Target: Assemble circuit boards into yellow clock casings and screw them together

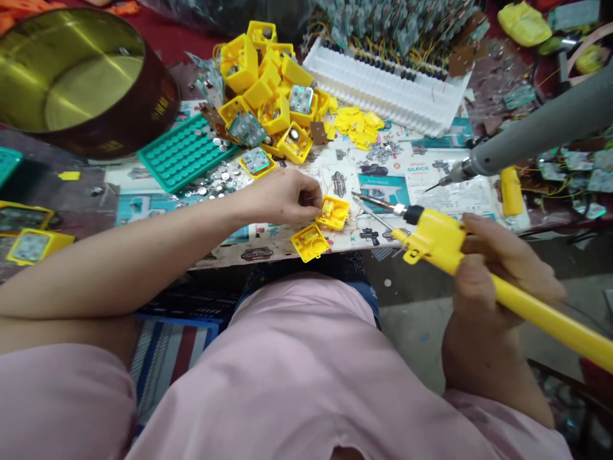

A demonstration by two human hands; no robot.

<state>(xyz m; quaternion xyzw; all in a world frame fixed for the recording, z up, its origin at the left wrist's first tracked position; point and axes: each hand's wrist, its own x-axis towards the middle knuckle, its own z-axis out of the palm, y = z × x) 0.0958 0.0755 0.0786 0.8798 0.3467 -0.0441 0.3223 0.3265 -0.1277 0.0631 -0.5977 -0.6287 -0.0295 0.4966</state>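
Observation:
My left hand (282, 195) rests on the table with its fingers curled, pinching the edge of a small yellow plastic box (332, 212). A second yellow box (310, 242) lies just in front of it near the table edge. My right hand (498, 268) is wrapped round the yellow handle of a soldering iron (433, 239). The iron's metal tip (371, 202) points left and hovers just right of the box that my left hand pinches.
A heap of yellow boxes with circuit boards (268, 96) sits behind, beside a teal tray (184, 153) and loose metal discs (211, 182). A round tin (81, 83) stands far left. White rack with wired parts (387, 86) and a grey tool (541, 131) lie right.

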